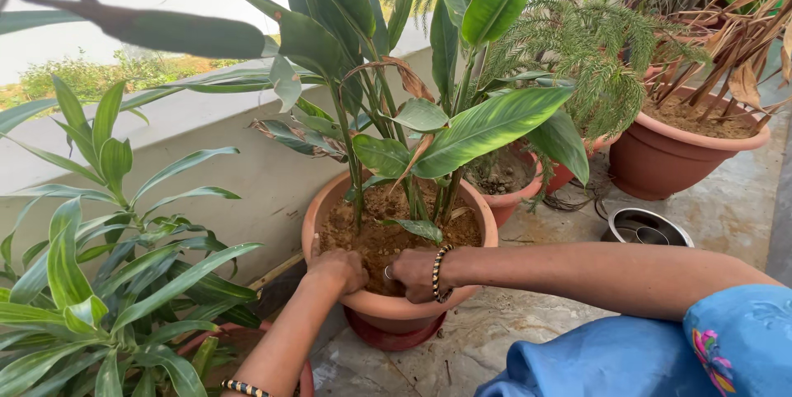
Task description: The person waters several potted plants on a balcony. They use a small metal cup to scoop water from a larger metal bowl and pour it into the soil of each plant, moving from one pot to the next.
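A terracotta pot (pixel 396 308) stands on a red saucer, filled with brown soil (pixel 388 236) and holding a plant with broad green leaves (pixel 487 126). My left hand (pixel 337 269) rests on the soil at the pot's near rim, fingers curled down into it. My right hand (pixel 415 275), with a ring and a beaded bracelet at the wrist, presses on the soil right beside it. Both hands touch soil; whether they hold any is hidden.
A leafy green plant (pixel 107 298) fills the lower left. Behind stand a smaller pot (pixel 511 191) and a large terracotta pot (pixel 685 149) with dry leaves. A steel bowl (pixel 648 228) lies on the stone floor. A white parapet wall (pixel 206 141) runs along the left.
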